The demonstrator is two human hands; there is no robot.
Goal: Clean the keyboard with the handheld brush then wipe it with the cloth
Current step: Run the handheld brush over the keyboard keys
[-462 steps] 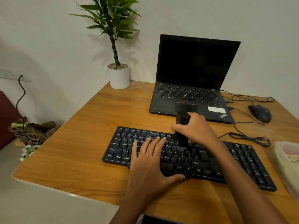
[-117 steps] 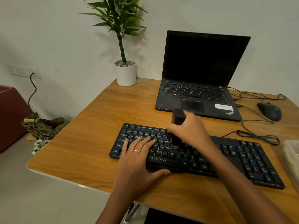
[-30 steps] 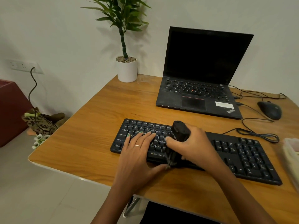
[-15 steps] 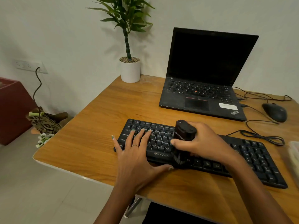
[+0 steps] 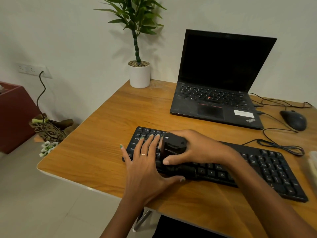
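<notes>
A black full-size keyboard (image 5: 264,162) lies across the near part of the wooden desk (image 5: 106,134). My right hand (image 5: 197,148) grips a black handheld brush (image 5: 173,146) held upright, its lower end down on the keys left of the keyboard's middle. My left hand (image 5: 145,162) lies flat on the keyboard's left end, fingers spread over the keys and thumb along the front edge. A pale container (image 5: 313,166) shows at the right frame edge; no cloth can be made out.
An open black laptop (image 5: 217,86) stands behind the keyboard. A dark mouse (image 5: 294,120) and coiled cables (image 5: 281,146) lie at the back right. A white potted plant (image 5: 139,73) stands at the back left corner. The desk's left edge drops to floor with a bag (image 5: 48,129).
The brush has moved left and away along the keyboard, from the front rows toward the upper rows, closer to my left fingers. My left hand stays flat on the left end.
</notes>
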